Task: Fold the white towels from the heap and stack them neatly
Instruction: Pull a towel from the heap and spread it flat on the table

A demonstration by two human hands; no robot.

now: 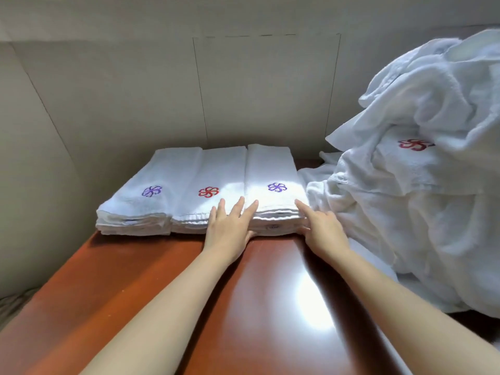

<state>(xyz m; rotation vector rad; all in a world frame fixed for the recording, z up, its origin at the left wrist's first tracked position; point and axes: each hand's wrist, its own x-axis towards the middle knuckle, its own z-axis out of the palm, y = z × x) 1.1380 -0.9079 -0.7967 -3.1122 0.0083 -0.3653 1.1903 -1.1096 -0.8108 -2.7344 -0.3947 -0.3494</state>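
Head view: the right-hand stack of folded white terry towels [273,171], at the back of the glossy reddish-brown wooden table [189,293], is touched at its front edge by the left hand [230,226] and right hand [323,227]. Both are laid flat-ish with fingers mostly straight, and nothing is gripped. Squaring is probably best done with even pressure from both sides, kept off the rumpled white towel heap [419,190] just beside it.

A glossy reddish-brown bench [130,293] is filling the view from six o'clock to the centre, with a bright glare [316,301] shining at five o'clock. A beige panelled wall [108,90] is rising at twelve o'clock, carrying a thin-lined rectangular outline [266,87]. A grey patch [13,307], too blurred to name, is showing at eight o'clock.
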